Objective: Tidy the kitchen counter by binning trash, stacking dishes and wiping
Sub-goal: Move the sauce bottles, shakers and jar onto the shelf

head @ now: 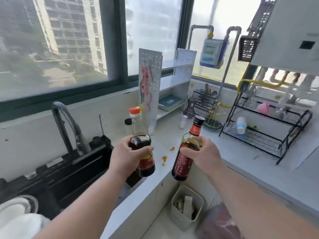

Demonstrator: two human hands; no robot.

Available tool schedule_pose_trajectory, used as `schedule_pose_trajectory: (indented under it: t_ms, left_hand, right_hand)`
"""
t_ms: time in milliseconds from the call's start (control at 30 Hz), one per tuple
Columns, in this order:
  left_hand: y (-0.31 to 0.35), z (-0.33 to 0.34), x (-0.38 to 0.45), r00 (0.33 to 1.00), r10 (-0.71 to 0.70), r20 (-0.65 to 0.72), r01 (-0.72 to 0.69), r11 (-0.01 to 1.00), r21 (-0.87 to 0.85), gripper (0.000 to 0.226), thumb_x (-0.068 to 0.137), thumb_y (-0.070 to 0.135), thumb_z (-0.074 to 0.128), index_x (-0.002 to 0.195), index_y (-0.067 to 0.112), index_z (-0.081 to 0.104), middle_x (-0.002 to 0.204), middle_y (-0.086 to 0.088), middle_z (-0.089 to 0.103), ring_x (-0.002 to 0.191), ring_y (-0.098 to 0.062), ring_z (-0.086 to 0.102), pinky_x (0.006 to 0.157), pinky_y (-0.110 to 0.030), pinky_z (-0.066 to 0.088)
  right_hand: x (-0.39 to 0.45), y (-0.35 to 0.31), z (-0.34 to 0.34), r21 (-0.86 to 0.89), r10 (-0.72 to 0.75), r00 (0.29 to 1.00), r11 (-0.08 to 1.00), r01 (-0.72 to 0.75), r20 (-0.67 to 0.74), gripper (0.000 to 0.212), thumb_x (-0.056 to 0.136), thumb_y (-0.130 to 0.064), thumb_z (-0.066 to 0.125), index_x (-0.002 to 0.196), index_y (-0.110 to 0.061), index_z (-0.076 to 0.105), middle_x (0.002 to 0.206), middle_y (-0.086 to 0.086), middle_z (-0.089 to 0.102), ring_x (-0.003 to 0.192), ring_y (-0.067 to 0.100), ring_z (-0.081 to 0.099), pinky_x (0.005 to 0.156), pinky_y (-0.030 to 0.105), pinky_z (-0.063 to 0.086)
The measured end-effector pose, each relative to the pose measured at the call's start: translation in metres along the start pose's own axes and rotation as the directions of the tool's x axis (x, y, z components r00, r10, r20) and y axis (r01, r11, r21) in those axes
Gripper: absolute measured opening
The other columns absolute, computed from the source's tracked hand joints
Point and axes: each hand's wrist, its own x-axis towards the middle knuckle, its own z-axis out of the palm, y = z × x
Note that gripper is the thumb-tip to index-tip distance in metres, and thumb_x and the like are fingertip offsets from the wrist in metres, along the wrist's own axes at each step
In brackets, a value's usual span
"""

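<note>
Gripping bottles [141,149] within curled fingers [187,150]

two bare forearms and two bare hands are seen. the left forearm [77,209] is shown from the lower left of the frame, and it is uncovered along its whole visible length, up to the left hand [127,156]. the right forearm [259,195] is shown from the lower right corner and is likewise uncovered as far as the right hand [205,152]. both wrists and all visible fingers are left bare. the nails are too blurred to be judged. a dull red-pink patch [221,225] is seen at the bottom edge, just beside the right forearm. whether it is clothing cannot be told.
</note>
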Motion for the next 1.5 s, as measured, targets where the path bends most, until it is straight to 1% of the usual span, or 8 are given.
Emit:
schedule_pose_trajectory:
  t_ms: [333, 467, 567, 700, 867, 1100, 1300, 1500]
  left_hand:
    - [0.014, 0.059, 0.179, 0.998, -0.006, 0.062, 0.005, 1.0, 0.022, 0.04, 0.073, 0.024, 0.097, 0.107, 0.026, 0.076, 0.096, 0.004, 0.082, 0.095, -0.017, 0.077, 0.078, -0.033, 0.058]
    - [0.035, 0.074, 0.229, 0.998, 0.032, 0.048, -0.034, 0.999, 0.042, 0.044, 0.064, 0.032, 0.098, 0.103, 0.026, 0.077, 0.093, 0.006, 0.082, 0.092, -0.017, 0.078, 0.076, -0.034, 0.059]
    - [0.051, 0.078, 0.255, 0.998, 0.054, 0.036, -0.055, 0.998, 0.029, 0.052, 0.055, 0.042, 0.095, 0.103, 0.027, 0.077, 0.093, 0.008, 0.083, 0.092, -0.016, 0.079, 0.079, -0.036, 0.062]
    - [0.084, 0.081, 0.287, 0.993, 0.114, -0.005, -0.114, 0.993, 0.022, 0.038, 0.067, 0.029, 0.097, 0.099, 0.027, 0.075, 0.091, 0.007, 0.081, 0.088, -0.012, 0.077, 0.073, -0.029, 0.058]
    - [0.14, 0.089, 0.327, 0.978, 0.208, -0.011, -0.208, 0.978, 0.032, 0.059, 0.066, 0.04, 0.096, 0.116, 0.031, 0.066, 0.107, 0.008, 0.078, 0.099, -0.013, 0.075, 0.087, -0.039, 0.064]
    - [0.241, 0.1, 0.412, 0.941, 0.313, -0.128, -0.311, 0.95, 0.037, 0.053, 0.071, 0.045, 0.094, 0.115, 0.023, 0.072, 0.103, 0.002, 0.08, 0.098, -0.019, 0.078, 0.085, -0.04, 0.066]
    - [0.301, 0.109, 0.49, 0.889, 0.392, -0.236, -0.383, 0.92, 0.082, 0.064, 0.066, 0.048, 0.09, 0.119, 0.018, 0.07, 0.109, -0.004, 0.078, 0.103, -0.022, 0.077, 0.088, -0.047, 0.068]
    - [0.317, 0.117, 0.57, 0.886, 0.363, -0.287, -0.288, 0.918, 0.273, 0.055, 0.074, 0.043, 0.092, 0.116, 0.017, 0.068, 0.11, -0.003, 0.075, 0.102, -0.023, 0.074, 0.083, -0.046, 0.069]
  right_hand:
    - [0.182, -0.015, -0.01, 0.006, -0.03, 0.994, 1.0, 0.031, -0.101, 0.049, 0.075, -0.027, 0.095, 0.116, -0.028, 0.067, 0.11, -0.005, 0.075, 0.101, 0.015, 0.071, 0.09, 0.038, 0.057]
    - [0.234, -0.035, -0.014, 0.093, -0.048, 0.992, 0.994, 0.058, -0.116, 0.046, 0.079, -0.02, 0.093, 0.117, -0.024, 0.067, 0.108, -0.004, 0.073, 0.098, 0.011, 0.069, 0.078, 0.028, 0.052]
    - [0.267, -0.05, -0.015, 0.141, -0.062, 0.992, 0.987, 0.077, -0.108, 0.047, 0.079, -0.022, 0.093, 0.118, -0.024, 0.067, 0.111, -0.002, 0.074, 0.103, 0.016, 0.07, 0.086, 0.037, 0.056]
    - [0.31, -0.077, -0.019, 0.163, -0.122, 0.989, 0.977, 0.134, -0.086, 0.045, 0.08, -0.021, 0.092, 0.118, -0.022, 0.068, 0.111, 0.0, 0.074, 0.101, 0.018, 0.071, 0.084, 0.038, 0.056]
    - [0.375, -0.115, -0.036, 0.151, -0.19, 0.98, 0.969, 0.198, -0.064, 0.036, 0.081, -0.028, 0.09, 0.112, -0.022, 0.073, 0.107, 0.002, 0.077, 0.101, 0.022, 0.073, 0.086, 0.041, 0.058]
    - [0.495, -0.184, -0.072, 0.123, -0.365, 0.93, 0.921, 0.368, -0.051, 0.033, 0.079, -0.033, 0.09, 0.105, -0.024, 0.071, 0.106, 0.003, 0.076, 0.1, 0.024, 0.071, 0.088, 0.042, 0.058]
    - [0.595, -0.222, -0.074, 0.165, -0.438, 0.899, 0.885, 0.434, -0.014, 0.03, 0.079, -0.036, 0.088, 0.099, -0.019, 0.074, 0.089, -0.001, 0.072, 0.083, 0.019, 0.067, 0.072, 0.033, 0.05]
    - [0.677, -0.25, -0.035, 0.198, -0.448, 0.892, 0.881, 0.429, 0.057, 0.049, 0.079, -0.039, 0.09, 0.115, -0.013, 0.07, 0.099, -0.001, 0.072, 0.088, 0.015, 0.068, 0.07, 0.028, 0.05]
